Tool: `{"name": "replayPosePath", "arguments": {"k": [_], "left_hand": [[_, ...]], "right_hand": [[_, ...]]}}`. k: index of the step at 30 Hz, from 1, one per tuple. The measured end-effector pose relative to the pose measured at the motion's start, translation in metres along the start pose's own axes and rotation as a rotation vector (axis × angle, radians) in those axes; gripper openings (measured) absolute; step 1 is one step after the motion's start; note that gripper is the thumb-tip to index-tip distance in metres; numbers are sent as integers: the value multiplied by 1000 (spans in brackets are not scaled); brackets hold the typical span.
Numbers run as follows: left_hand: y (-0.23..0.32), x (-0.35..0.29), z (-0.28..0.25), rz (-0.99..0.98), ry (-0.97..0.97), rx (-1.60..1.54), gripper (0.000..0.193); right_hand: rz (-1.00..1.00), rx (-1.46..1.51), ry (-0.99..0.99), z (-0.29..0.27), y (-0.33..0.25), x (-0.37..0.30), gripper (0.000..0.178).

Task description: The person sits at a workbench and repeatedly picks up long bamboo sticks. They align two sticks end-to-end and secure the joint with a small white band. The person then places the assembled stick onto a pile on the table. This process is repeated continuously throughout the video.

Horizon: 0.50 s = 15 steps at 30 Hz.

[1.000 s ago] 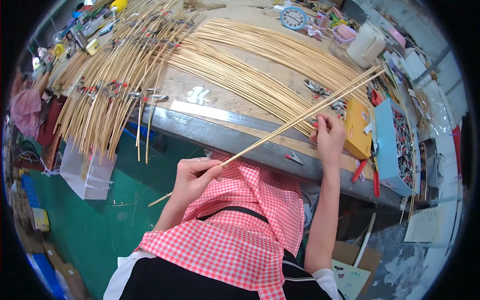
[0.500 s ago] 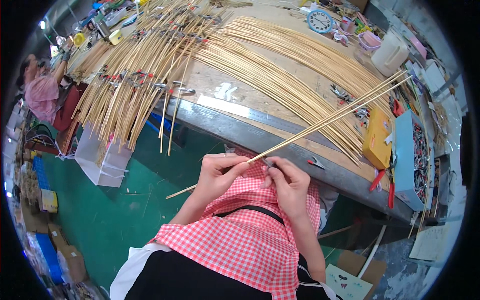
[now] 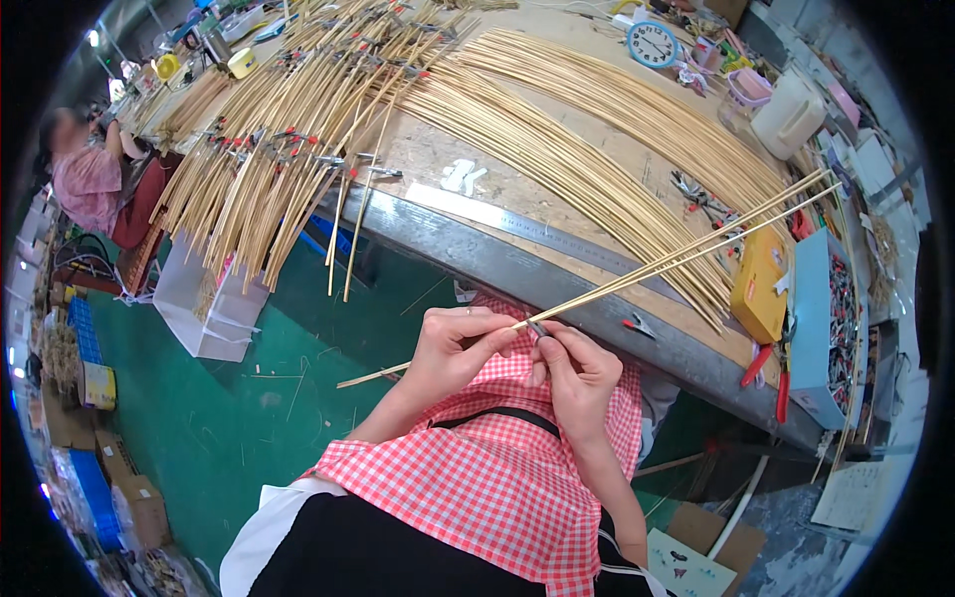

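A few thin bamboo strips lie together in my left hand, pinched between thumb and fingers. They slant up to the right over the table edge, and their short end sticks out beyond the left wrist. Close beside it, my right hand is closed on a small metal spring clip. The clip meets the strips just right of my left fingertips; whether its jaws grip them is too small to tell. A similar clip with a red tip rests on the table's dark edge.
Long bamboo strips cover the wooden table, with a clipped pile at left. A steel ruler lies along the front. At right stand a yellow box, red-handled pliers and a blue box of clips. A person sits far left.
My right hand has brought the clip up against the strips beside my left fingers. The whole scene has shifted slightly to the right in the view.
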<state>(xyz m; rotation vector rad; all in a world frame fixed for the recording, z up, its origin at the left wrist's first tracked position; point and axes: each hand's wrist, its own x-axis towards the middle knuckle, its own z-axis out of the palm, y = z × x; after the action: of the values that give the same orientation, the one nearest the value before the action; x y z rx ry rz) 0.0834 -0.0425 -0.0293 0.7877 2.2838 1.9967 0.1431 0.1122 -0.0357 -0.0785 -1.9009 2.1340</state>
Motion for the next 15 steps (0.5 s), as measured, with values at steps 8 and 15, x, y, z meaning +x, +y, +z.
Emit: {"name": "replayPosePath", "arguments": {"k": [8, 15], "left_hand": [[-13, -2, -9, -240, -253, -152, 17], [-15, -7, -15, -221, -296, -335, 19]], "right_hand": [[-111, 34, 128, -5, -9, 12, 12], [-24, 364, 115, -30, -5, 14, 9]]}}
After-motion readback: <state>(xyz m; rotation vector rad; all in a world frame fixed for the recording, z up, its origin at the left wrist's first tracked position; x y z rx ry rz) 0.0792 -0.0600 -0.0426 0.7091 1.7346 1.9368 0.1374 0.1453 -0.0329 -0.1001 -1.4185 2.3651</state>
